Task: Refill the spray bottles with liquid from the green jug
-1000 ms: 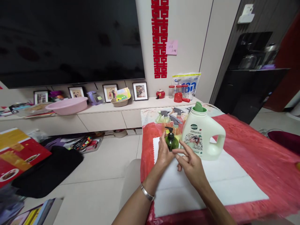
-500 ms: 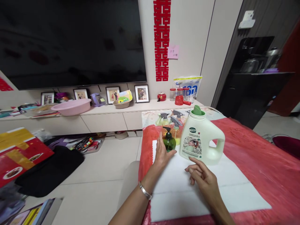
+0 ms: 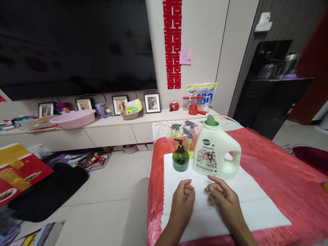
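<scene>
My left hand (image 3: 183, 201) hovers over the white cloth (image 3: 201, 218), its fingers loosely bent and nothing in them. Just beyond it, not touched, stands a green pump bottle (image 3: 180, 159) with a black pump head. My right hand (image 3: 225, 200) is also bare, index finger stretched out and the other fingers half curled. It is in front of a large pale green jug (image 3: 217, 153) with a side handle. That jug has a green spout (image 3: 211, 120) on top and a printed label. Several spray bottles (image 3: 189, 141) are grouped behind the pump bottle, partly hidden.
A red cloth (image 3: 266, 157) covers the table under the white one. Behind it, a low cabinet (image 3: 112, 131) carries a pink basin (image 3: 74, 119), photo frames, glass jars and a red container (image 3: 193, 109). A red and yellow box (image 3: 23, 169) lies at the left.
My left hand has come away from the pump bottle, back toward me, and its fingers have bent. The right hand stays in almost the same place. The view has shifted slightly.
</scene>
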Demonstrator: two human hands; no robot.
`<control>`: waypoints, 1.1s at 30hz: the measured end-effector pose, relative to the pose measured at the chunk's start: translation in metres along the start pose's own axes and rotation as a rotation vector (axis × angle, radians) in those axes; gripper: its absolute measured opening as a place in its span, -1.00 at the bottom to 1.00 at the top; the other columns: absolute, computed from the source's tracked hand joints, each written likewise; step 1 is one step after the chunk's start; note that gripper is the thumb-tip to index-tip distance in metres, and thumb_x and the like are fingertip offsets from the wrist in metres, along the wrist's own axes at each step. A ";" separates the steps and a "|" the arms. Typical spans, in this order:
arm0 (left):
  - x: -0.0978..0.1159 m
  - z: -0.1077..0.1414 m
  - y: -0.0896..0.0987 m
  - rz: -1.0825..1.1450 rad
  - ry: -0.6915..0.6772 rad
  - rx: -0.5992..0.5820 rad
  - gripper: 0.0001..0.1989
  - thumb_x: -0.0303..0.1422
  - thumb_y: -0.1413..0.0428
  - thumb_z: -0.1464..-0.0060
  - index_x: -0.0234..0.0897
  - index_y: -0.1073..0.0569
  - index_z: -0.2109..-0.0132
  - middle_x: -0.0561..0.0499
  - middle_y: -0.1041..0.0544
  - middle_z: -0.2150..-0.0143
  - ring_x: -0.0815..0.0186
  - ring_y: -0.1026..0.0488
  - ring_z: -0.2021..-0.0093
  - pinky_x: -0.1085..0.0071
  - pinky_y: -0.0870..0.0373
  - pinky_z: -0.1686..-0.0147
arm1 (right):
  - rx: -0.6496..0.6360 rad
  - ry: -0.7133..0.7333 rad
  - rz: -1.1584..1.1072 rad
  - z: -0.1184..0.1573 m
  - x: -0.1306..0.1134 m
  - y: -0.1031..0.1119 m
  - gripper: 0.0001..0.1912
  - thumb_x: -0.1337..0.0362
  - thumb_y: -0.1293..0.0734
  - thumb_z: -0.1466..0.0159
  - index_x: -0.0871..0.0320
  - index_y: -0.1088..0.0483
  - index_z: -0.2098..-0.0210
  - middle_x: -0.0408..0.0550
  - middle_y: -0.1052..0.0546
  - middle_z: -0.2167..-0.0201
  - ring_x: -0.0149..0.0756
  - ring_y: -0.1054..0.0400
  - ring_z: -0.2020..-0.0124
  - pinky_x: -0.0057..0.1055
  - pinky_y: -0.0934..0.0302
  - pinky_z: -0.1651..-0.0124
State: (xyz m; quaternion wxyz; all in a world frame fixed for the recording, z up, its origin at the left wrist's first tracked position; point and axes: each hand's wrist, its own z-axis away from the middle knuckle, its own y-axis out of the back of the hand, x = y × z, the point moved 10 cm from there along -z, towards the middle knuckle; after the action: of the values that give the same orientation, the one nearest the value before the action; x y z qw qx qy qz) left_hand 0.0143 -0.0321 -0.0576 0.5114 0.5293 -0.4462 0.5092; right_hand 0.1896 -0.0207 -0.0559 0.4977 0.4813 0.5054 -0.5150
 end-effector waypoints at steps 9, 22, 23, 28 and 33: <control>-0.006 0.000 -0.002 0.091 0.021 -0.087 -0.69 -0.24 -0.05 -0.12 -0.33 -0.50 0.08 -0.07 -0.54 0.28 0.30 -0.44 0.34 0.37 -0.34 0.30 | -0.148 -0.042 0.185 0.001 0.010 -0.021 -0.36 -0.30 -0.26 -0.19 0.24 -0.31 0.38 -0.13 -0.32 0.56 -0.51 -0.10 0.61 -0.50 -0.02 0.49; 0.009 0.005 -0.003 -0.007 -0.040 -0.094 -0.72 -0.19 -0.07 -0.13 -0.28 -0.56 0.21 -0.02 -0.55 0.41 0.25 -0.46 0.36 0.34 -0.36 0.27 | -0.255 0.048 0.464 0.006 0.005 -0.037 -0.42 -0.20 -0.16 -0.31 0.21 -0.21 0.49 -0.14 -0.30 0.56 -0.45 -0.14 0.45 -0.49 0.01 0.32; 0.010 0.005 -0.003 -0.010 -0.041 -0.094 -0.73 -0.19 -0.07 -0.13 -0.28 -0.56 0.22 -0.02 -0.55 0.41 0.25 -0.47 0.36 0.35 -0.37 0.27 | -0.260 0.051 0.473 0.006 0.005 -0.037 -0.42 -0.21 -0.15 -0.32 0.21 -0.20 0.49 -0.14 -0.29 0.56 -0.45 -0.14 0.45 -0.49 0.01 0.32; 0.012 0.005 -0.003 -0.028 -0.049 -0.098 -0.70 -0.16 -0.06 -0.13 -0.29 -0.55 0.23 -0.02 -0.55 0.41 0.25 -0.46 0.37 0.35 -0.36 0.29 | -0.267 0.059 0.490 0.007 0.004 -0.038 -0.39 -0.24 -0.12 -0.32 0.21 -0.18 0.49 -0.15 -0.28 0.55 -0.45 -0.13 0.45 -0.49 0.01 0.32; 0.012 0.005 -0.003 -0.037 -0.039 -0.098 -0.69 -0.16 -0.05 -0.13 -0.30 -0.55 0.23 0.00 -0.53 0.43 0.26 -0.45 0.37 0.36 -0.34 0.30 | -0.272 0.060 0.487 0.006 0.005 -0.037 -0.39 -0.24 -0.12 -0.32 0.21 -0.20 0.48 -0.14 -0.28 0.55 -0.44 -0.13 0.45 -0.49 0.01 0.34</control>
State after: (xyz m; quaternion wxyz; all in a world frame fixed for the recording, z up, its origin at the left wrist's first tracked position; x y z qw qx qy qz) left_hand 0.0186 -0.0358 -0.0461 0.5373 0.5215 -0.4707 0.4667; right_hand 0.1525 -0.0274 -0.0588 0.6517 0.5325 0.4538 -0.2930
